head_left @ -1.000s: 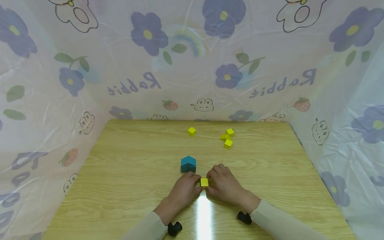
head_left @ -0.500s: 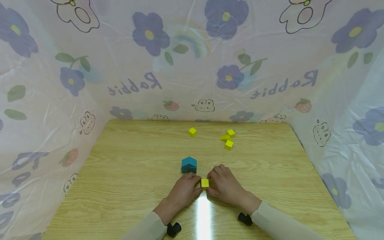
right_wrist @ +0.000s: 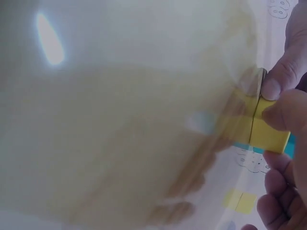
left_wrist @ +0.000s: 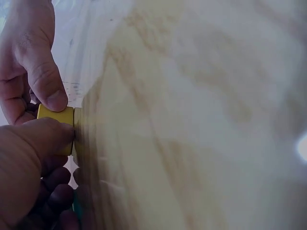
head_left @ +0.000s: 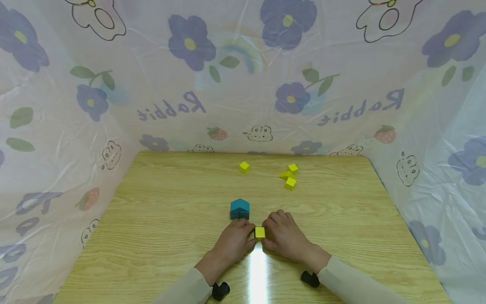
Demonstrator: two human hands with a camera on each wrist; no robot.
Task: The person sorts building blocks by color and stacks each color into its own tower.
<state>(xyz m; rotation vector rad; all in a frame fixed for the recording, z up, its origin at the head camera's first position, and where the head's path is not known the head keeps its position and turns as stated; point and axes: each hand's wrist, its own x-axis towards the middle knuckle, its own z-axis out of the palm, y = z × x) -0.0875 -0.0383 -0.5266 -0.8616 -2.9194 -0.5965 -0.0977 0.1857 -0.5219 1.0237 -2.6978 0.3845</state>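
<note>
A yellow cube block (head_left: 260, 233) stands on the table between the two hands. My left hand (head_left: 235, 239) pinches it from the left, with the thumb on its near side. On the right, my right hand (head_left: 287, 235) pinches the same cube with thumb and fingers. In the left wrist view both thumbs press on the yellow cube (left_wrist: 56, 116), and the right wrist view shows the cube (right_wrist: 268, 135) low on the tabletop. Just beyond the left fingers is a teal house-shaped group of blocks (head_left: 240, 208). Some fingertips are hidden behind the cube.
A lone yellow block (head_left: 244, 167) lies toward the back of the wooden table (head_left: 171, 190). Right of it sits a cluster of yellow blocks (head_left: 290, 183), one of them wedge-shaped. A patterned curtain (head_left: 235, 84) encloses the back and sides.
Both hands stay on the yellow cube with hardly any movement. The whole head view has shifted slightly.
</note>
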